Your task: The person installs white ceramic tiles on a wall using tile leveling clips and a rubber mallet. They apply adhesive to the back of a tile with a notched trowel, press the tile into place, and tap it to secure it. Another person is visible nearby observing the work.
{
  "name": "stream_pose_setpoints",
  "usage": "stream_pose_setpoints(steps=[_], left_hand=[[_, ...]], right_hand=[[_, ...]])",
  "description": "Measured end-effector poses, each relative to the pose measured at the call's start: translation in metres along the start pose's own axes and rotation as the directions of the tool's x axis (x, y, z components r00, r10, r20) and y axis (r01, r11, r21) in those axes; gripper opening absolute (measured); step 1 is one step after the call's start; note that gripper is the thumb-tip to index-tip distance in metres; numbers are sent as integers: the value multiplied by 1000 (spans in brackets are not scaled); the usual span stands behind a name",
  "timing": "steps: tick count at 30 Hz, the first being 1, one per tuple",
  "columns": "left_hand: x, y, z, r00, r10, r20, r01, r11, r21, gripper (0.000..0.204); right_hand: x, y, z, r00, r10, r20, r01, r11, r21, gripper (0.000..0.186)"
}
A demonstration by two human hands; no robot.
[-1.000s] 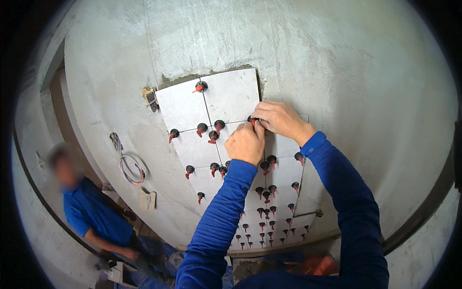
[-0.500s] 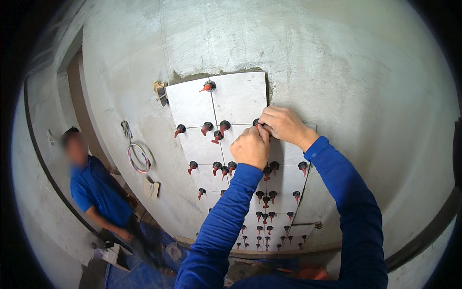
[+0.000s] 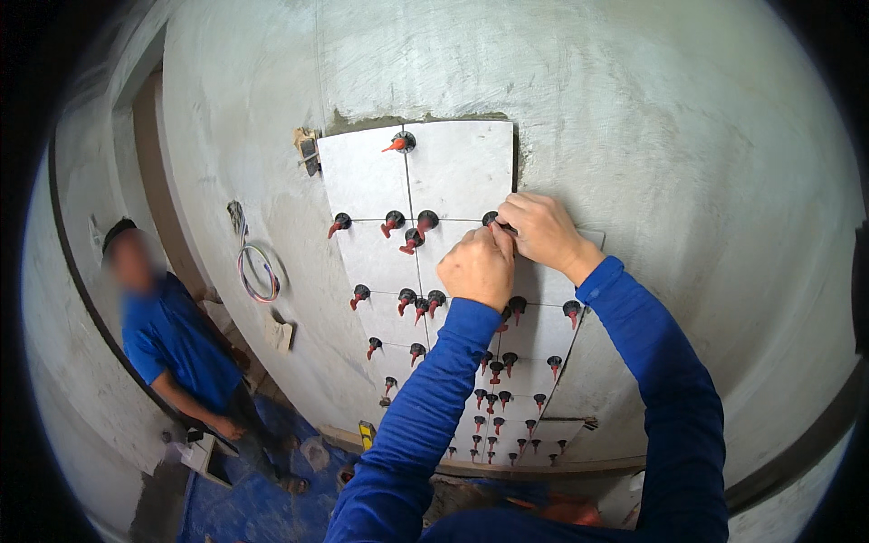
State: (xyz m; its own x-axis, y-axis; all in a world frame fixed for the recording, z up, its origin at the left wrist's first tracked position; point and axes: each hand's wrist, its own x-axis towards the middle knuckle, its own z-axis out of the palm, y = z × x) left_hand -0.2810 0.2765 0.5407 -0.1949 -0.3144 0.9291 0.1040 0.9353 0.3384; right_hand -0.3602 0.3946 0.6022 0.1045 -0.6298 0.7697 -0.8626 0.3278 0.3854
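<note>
Pale wall tiles point(image 3: 457, 167) are set on the grey wall in front of me. Black-and-red tile levelers sit along their joints. At the joint by the right edge of the upper tiles, both my hands meet on one tile leveler point(image 3: 490, 219), whose black disc shows beside my fingers. My left hand point(image 3: 476, 269) is closed with thumb and forefinger pinched at its red handle, mostly hidden. My right hand point(image 3: 546, 237) curls its fingers round the same leveler from the right. Left of them, another tile leveler point(image 3: 427, 220) stands at the cross joint.
A person in a blue shirt point(image 3: 195, 348) stands at the left, near a doorway point(image 3: 158, 172). Coiled wires point(image 3: 260, 274) hang from the wall left of the tiles. Blue sheeting point(image 3: 272, 507) covers the floor. A yellow tool point(image 3: 366, 434) stands near the wall's foot.
My view has shifted slightly, with the tiles sitting higher in the picture. Both hands stay at the same leveler, their fingers slightly moved. The yellow tool has come into sight.
</note>
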Motion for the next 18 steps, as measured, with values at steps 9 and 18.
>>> stream_pose_setpoints(steps=[9, 18], left_hand=[[1, 0, -9, 992, -73, 99, 71, 997, 20, 40], [-35, -40, -63, 952, -33, 305, 84, 985, -153, 53]], right_hand=[[1, -10, -12, 999, 34, -15, -34, 999, 28, 9], [-34, -7, -44, 920, 389, -36, -390, 921, 1, 16]])
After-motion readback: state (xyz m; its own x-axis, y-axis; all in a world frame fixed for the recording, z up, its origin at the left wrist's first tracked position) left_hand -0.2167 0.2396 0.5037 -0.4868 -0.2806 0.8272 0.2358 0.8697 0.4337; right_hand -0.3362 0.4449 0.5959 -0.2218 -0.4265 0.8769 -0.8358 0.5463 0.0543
